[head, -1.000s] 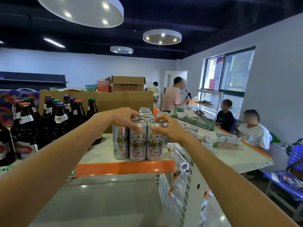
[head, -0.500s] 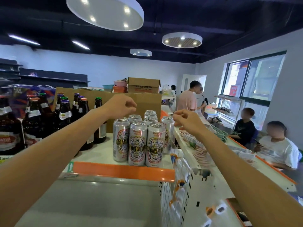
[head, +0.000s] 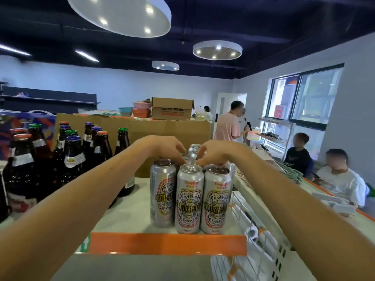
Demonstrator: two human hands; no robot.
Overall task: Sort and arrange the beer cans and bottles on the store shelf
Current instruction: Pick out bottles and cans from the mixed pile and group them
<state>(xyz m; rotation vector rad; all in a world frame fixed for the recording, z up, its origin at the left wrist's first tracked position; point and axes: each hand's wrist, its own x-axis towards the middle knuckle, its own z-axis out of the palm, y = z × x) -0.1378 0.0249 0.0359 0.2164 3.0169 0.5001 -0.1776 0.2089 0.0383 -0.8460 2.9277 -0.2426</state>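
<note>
Room: shop floor under a dark ceiling with round lamps and a window at the right; several people stand or sit well beyond the shelf.
Shelf: we look along a pale shelf (head: 125,199) with an orange edge strip (head: 168,244) at its near end and a cardboard sheet (head: 154,128) standing at the back.
Front cans: three silver beer cans stand upright just behind the strip, side by side and touching. The left can (head: 162,193) carries a different label from the middle can (head: 189,199) and the right can (head: 217,199).
Rear cans (head: 193,148): more stand in file behind the front three, mostly hidden by our hands.
Bottles (head: 75,157): dark glass, caps of mixed colours, bunched upright on the left of the shelf, apart from the cans.
Left grip (head: 162,149): fingers bent down onto the can tops of the second row; we cannot tell whether they clamp a can or only touch it.
Right grip (head: 215,153): likewise bent over the second row, close beside the left; clamped or not, we cannot tell.
Done, as we judge: cans and bottles each have their own side, and the front row is squared up.
Left, as we judge: straightening the rear cans, settling the odd-label can, and ordering the bottles, whose caps look unsorted.
</note>
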